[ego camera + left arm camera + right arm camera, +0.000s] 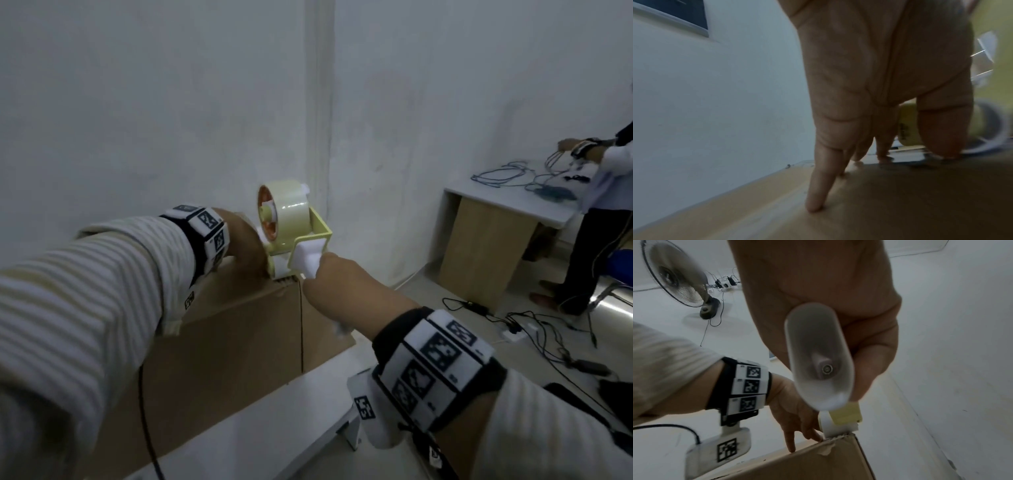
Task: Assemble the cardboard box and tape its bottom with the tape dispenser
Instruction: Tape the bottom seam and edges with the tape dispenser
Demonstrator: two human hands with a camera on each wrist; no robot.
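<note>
The brown cardboard box (239, 335) stands on a white table (274, 421). My left hand (245, 246) rests on the box's top face near its far corner. Straight fingers (813, 204) and thumb press on the cardboard (900, 203). The yellow tape dispenser (294, 219), holding a roll of clear tape, sits with its front end on the box's top corner (840, 439), right beside the left hand (797, 418). My right hand (339, 284) grips the dispenser's white handle (818, 353), fingers curled round it.
A pale wall rises close behind the box. At the right another person (603, 212) handles cables at a second white table (507, 202). A power strip with cords (513, 334) lies on the floor. A floor fan (678, 280) stands behind me.
</note>
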